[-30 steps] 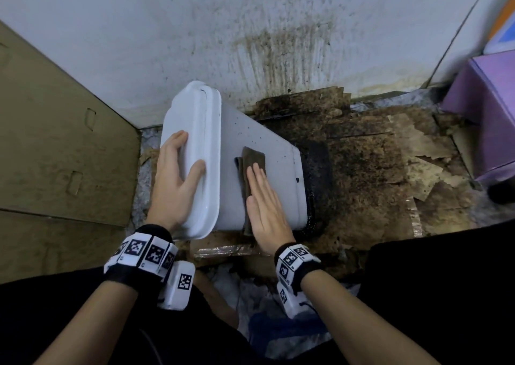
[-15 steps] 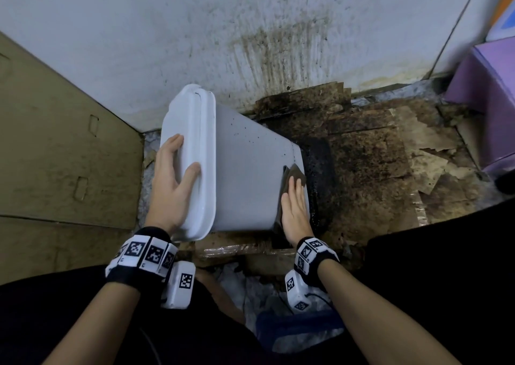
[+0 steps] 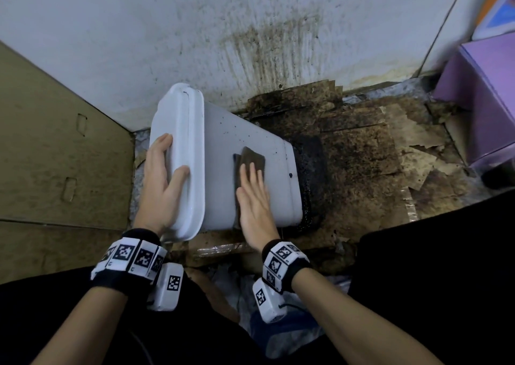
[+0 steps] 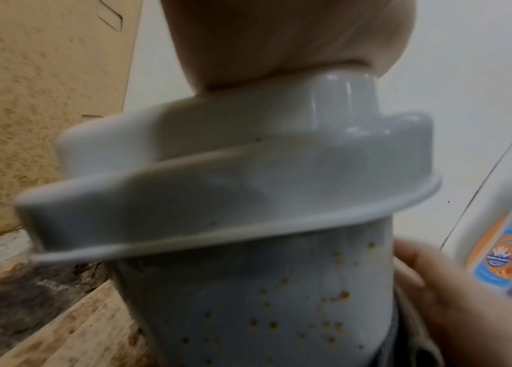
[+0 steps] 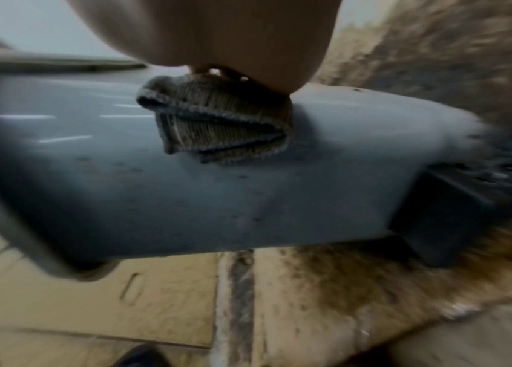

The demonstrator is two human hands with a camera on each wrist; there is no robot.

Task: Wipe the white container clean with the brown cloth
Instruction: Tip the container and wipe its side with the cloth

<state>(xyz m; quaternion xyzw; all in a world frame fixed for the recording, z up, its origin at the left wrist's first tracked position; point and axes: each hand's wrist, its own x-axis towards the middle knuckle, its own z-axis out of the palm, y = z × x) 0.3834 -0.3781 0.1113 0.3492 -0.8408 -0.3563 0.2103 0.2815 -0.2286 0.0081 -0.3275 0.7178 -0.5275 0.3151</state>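
The white container lies on its side on the dirty floor, its lid at the left and its dark base at the right. Brown specks dot its wall. My left hand rests flat on the lid, fingers straight and the thumb on the lid's rim. The folded brown cloth lies on the container's upper side. Flat on top of it, my right hand presses it with straight fingers. In the right wrist view the cloth bunches under my palm.
A stained white wall stands behind the container. Flat cardboard leans at the left. Grimy, torn cardboard covers the floor at the right. A purple box sits at the far right. My dark-clothed legs fill the bottom.
My right hand slid the cloth from the container's middle to its base end, then back to the middle. The left hand has stayed on the lid.
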